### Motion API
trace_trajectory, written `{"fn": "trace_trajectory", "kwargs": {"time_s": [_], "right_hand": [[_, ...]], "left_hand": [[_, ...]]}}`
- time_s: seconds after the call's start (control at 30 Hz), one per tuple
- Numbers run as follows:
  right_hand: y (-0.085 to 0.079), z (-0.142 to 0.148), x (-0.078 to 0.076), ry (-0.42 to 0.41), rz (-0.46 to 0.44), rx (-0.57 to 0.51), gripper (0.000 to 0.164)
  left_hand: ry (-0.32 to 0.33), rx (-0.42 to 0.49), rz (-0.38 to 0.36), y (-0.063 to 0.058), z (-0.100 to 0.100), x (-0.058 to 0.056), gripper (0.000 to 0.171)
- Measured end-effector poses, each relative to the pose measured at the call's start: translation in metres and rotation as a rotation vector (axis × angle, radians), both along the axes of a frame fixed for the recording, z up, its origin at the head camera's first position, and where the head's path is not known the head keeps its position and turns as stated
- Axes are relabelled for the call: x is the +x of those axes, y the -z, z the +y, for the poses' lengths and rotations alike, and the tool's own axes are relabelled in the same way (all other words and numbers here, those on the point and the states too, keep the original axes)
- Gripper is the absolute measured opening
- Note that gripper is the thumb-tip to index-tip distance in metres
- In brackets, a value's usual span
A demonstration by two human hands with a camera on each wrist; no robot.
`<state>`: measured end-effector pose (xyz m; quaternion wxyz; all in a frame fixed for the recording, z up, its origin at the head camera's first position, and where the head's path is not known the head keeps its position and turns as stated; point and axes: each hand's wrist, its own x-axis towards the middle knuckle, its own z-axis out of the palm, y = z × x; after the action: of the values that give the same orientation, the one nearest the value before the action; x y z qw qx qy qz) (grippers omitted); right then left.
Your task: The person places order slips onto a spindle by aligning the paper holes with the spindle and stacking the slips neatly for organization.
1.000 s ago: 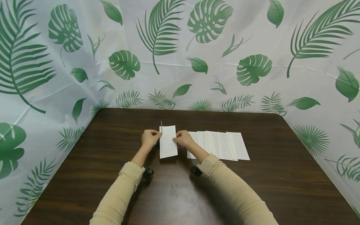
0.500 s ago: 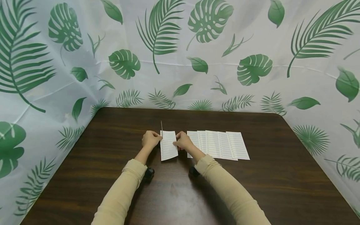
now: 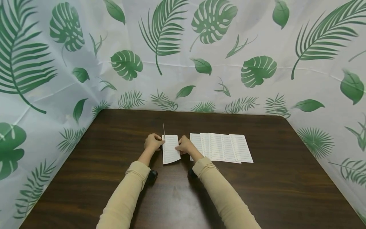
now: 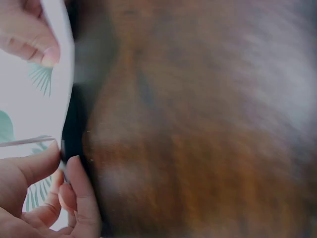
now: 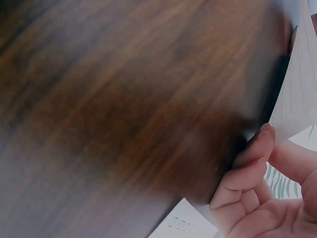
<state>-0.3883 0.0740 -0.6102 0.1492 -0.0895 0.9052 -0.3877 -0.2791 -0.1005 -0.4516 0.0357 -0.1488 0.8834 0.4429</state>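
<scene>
In the head view a narrow lined sheet of paper (image 3: 171,149) is held up above the dark table. My left hand (image 3: 152,142) pinches its left edge between thumb and fingers. At that thumb a thin pale strip (image 3: 164,130) sticks up; I cannot tell whether it is a fold of the sheet or a separate piece. My right hand (image 3: 186,145) pinches the right edge, thumb in front. In the left wrist view the sheet (image 4: 63,94) appears edge-on and slightly bent. The right wrist view shows the curled fingers (image 5: 242,178) of the right hand at the paper's edge.
Several lined sheets (image 3: 241,148) lie overlapping in a fanned row just right of my right hand. The dark wooden table (image 3: 174,203) extends around them. A white cloth with green leaves (image 3: 200,89) hangs behind and at both sides.
Both hands have lowered the sheet slightly toward me. The right forearm has swung inward to the left. The fanned row of sheets lies as before.
</scene>
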Motion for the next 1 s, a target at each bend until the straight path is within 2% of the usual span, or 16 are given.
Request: {"fn": "trace_trajectory", "kwargs": {"time_s": [0.07, 0.13, 0.17, 0.23, 0.33, 0.4, 0.43, 0.5, 0.53, 0.63, 0.77, 0.87, 0.93, 1.0], "right_hand": [[0.001, -0.001, 0.001, 0.006, -0.012, 0.025, 0.048], [0.016, 0.0, -0.009, -0.008, 0.026, 0.018, 0.046], [0.022, -0.001, -0.014, 0.002, 0.014, 0.029, 0.045], [0.04, 0.001, -0.029, 0.018, -0.032, 0.033, 0.047], [0.086, 0.009, -0.063, 0.021, -0.053, -0.009, 0.054], [0.105, 0.013, -0.077, 0.025, -0.081, -0.043, 0.061], [0.112, 0.015, -0.082, 0.026, -0.089, -0.058, 0.065], [0.117, 0.016, -0.085, 0.03, -0.108, -0.08, 0.068], [0.113, 0.015, -0.082, 0.027, -0.108, -0.092, 0.067], [0.088, 0.011, -0.064, 0.039, -0.103, -0.102, 0.054], [0.033, 0.004, -0.024, 0.05, -0.064, -0.086, 0.039], [-0.004, 0.003, 0.004, 0.059, -0.057, -0.131, 0.045], [-0.018, 0.004, 0.014, 0.061, -0.044, -0.162, 0.049], [-0.03, 0.001, 0.022, 0.088, -0.068, -0.144, 0.05]], "left_hand": [[-0.005, 0.067, -0.045, 0.001, -0.001, -0.001, 0.024], [-0.004, 0.105, -0.074, 0.001, -0.002, -0.003, 0.03], [0.004, 0.108, -0.079, 0.001, -0.003, -0.003, 0.032], [0.016, 0.108, -0.09, 0.0, -0.003, -0.004, 0.034], [0.032, 0.098, -0.098, 0.0, -0.002, -0.005, 0.033], [0.038, 0.096, -0.102, -0.001, -0.002, -0.005, 0.032], [0.041, 0.093, -0.101, -0.001, -0.002, -0.005, 0.032], [0.043, 0.092, -0.102, -0.001, -0.002, -0.005, 0.033], [0.044, 0.091, -0.099, -0.001, -0.002, -0.005, 0.033], [0.047, 0.087, -0.095, -0.001, -0.004, -0.005, 0.033], [0.045, 0.09, -0.083, -0.002, -0.005, -0.003, 0.033], [0.051, 0.077, -0.065, -0.002, -0.004, -0.001, 0.033], [0.051, 0.065, -0.068, -0.002, -0.003, -0.002, 0.033], [0.046, 0.06, -0.082, 0.001, -0.003, -0.005, 0.033]]}}
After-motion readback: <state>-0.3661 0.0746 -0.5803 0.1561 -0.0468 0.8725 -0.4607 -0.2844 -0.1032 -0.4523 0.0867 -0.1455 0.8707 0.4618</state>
